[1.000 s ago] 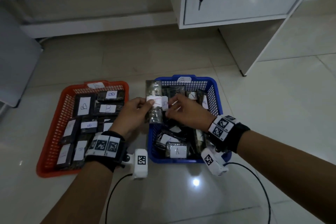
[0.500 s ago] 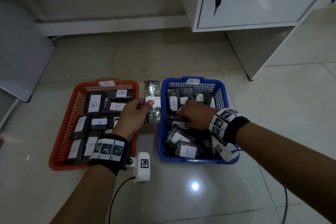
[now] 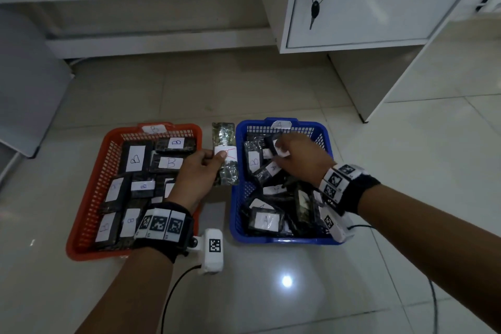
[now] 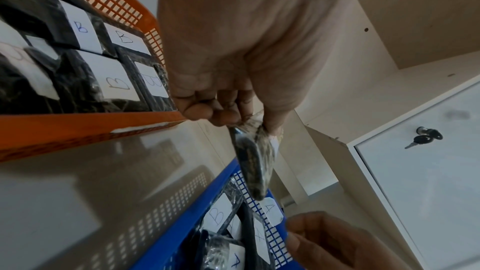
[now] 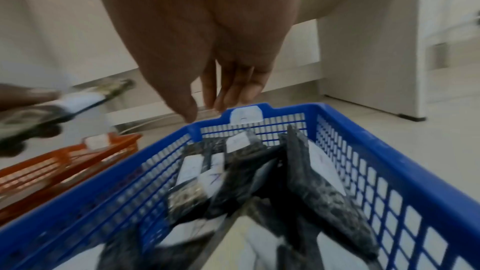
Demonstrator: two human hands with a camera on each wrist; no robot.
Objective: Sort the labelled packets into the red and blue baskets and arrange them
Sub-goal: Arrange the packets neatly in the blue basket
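Red basket (image 3: 89,198) looks neatly filled with B packets, while my left hand (image 3: 198,171) pinches an A-labelled packet (image 3: 225,154) between baskets and my right hand (image 3: 301,157), fingers loosely extended, hovers in the jumbled blue basket (image 3: 322,130), one B packet (image 3: 254,161) misplaced.

Glossy tiled floor (image 3: 244,84), white cabinet (image 3: 366,3), keys (image 3: 315,9) hanging

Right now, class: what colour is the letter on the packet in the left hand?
Red, on the held packet; head view shows it best.
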